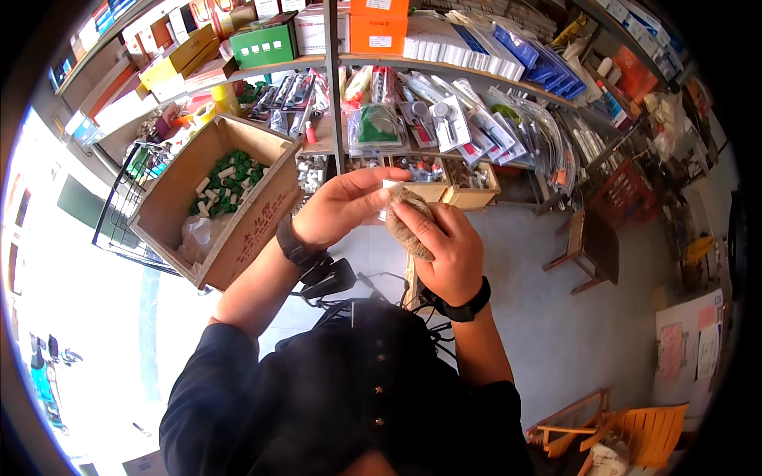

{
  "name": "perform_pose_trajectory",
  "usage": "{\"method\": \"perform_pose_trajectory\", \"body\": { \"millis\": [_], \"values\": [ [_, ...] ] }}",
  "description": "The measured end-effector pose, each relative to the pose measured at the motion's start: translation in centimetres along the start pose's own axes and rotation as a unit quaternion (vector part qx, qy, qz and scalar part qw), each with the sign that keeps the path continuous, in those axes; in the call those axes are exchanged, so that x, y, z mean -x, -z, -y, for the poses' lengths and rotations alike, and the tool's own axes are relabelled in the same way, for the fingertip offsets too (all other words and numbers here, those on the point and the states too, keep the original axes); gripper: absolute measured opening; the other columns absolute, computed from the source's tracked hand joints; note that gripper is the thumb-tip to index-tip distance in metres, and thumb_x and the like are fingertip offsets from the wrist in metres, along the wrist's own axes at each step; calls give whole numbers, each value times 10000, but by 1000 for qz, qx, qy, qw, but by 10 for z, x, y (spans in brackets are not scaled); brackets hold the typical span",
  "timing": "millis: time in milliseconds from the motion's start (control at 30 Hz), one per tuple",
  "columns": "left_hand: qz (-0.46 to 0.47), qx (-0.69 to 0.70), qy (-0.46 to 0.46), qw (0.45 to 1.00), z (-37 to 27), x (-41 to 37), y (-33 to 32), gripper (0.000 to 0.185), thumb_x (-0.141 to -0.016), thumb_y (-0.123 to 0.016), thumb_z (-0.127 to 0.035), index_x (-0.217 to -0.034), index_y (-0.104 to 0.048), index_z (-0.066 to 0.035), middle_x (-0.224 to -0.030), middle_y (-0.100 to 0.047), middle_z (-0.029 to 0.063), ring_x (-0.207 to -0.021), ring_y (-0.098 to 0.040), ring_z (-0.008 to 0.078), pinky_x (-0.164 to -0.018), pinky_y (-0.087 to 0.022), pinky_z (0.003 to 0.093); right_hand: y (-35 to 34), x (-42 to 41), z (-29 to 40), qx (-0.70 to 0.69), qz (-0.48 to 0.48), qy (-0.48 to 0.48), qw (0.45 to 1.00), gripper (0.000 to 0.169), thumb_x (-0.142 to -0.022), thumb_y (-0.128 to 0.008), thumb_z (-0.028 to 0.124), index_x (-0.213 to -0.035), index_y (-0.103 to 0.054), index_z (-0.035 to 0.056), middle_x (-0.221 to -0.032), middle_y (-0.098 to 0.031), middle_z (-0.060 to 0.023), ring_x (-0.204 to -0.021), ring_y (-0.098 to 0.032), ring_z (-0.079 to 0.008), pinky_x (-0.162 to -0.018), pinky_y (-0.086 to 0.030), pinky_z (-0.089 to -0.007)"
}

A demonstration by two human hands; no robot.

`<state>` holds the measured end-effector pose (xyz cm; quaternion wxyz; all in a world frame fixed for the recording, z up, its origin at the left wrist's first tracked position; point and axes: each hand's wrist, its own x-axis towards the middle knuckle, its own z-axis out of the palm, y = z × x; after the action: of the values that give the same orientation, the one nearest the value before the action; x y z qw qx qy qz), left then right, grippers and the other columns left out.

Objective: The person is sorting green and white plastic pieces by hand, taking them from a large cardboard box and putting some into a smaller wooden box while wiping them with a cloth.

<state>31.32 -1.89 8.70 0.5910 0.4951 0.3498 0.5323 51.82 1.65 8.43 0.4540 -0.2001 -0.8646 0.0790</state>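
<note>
In front of my chest, my left hand [342, 205] holds a small white cylindrical piece [391, 185] between thumb and fingers. Part of that piece is hidden by my fingers and by the cloth. My right hand [449, 244] grips a bunched brown cloth [411, 229], pressed against the white piece's right side. To the left of my hands stands a wooden crate [253, 238] with red writing on its side. Inside it lie many green plastic pieces [238, 163], short white tube pieces [226, 172] and a clear plastic bag [202, 235].
Shelves hold boxed goods, a green box [265, 44], an orange box [378, 33] and packaged shower heads [447, 122]. Below are wooden trays of small parts [473, 181]. A black wire basket [116, 223] sits beside the crate. At right stands a wooden stool [586, 247]; lower right, a slatted chair [652, 434].
</note>
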Motion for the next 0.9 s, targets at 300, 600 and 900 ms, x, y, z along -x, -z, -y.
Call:
{"method": "perform_pose_trajectory", "body": {
  "millis": [300, 600, 900],
  "values": [
    [19, 30, -37, 999, 5, 5, -13, 389, -965, -570, -102, -1342, -506, -35, -1231, -596, 53, -1091, -581, 136, -950, -472, 297, 25, 34, -11, -4, -18, -70, 997, 536, -705, -634, -27, -1199, -656, 180, -889, -602, -53, -806, -590, -274, -683, -503, -374],
    [-12, -174, -64, 983, 18, 4, -40, 383, -915, -597, 11, -1293, -539, 12, -1178, -607, 59, -1010, -592, 99, -866, -494, 262, 35, 27, 7, 70, 21, -71, 995, 478, -706, -636, 13, -1160, -630, 161, -857, -545, -48, -799, -576, -286, -641, -492, -401],
    [49, -132, -34, 989, 3, 14, -38, 418, -941, -568, -2, -1350, -478, 9, -1195, -622, 95, -1082, -572, 119, -928, -453, 263, 33, 35, -19, 67, -14, -127, 990, 464, -712, -610, -19, -1149, -641, 133, -867, -573, -71, -807, -589, -298, -644, -489, -397]
  ]
}}
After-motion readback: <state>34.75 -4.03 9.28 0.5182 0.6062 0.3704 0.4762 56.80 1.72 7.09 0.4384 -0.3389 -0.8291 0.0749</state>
